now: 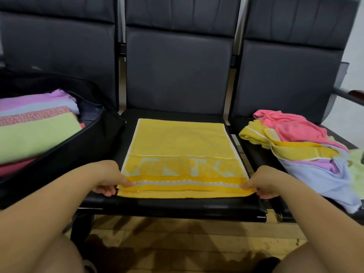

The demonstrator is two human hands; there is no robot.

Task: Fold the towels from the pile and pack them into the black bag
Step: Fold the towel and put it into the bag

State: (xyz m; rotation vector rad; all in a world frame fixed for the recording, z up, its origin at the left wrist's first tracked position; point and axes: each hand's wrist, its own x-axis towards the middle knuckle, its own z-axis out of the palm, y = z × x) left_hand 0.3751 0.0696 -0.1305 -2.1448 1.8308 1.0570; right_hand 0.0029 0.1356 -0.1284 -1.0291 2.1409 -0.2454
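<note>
flat on the middle seat (177, 205) of a row of dark padded chairs lies the yellow towel (181, 146), its patterned border toward the near edge. both hands hold it at that edge: the left hand (110, 180) pinches the near left corner between thumb and fingers, the right hand (262, 183) pinches the near right corner the same way, with the hem stretched straight between them. on the left seat sits the open black bag (94, 134), touching the middle seat's side; inside it folded towels (35, 125) are stacked, green on top, then speckled pink, pale blue and lilac behind, with a red one underneath. on the right seat the unfolded pile (307, 146) is heaped loosely: pink on top, yellow below it, lilac, pale blue and green spilling toward the front edge. a wooden-topped armrest (352, 95) juts out at far right. below the seats, worn yellowish floor (187, 243).
</note>
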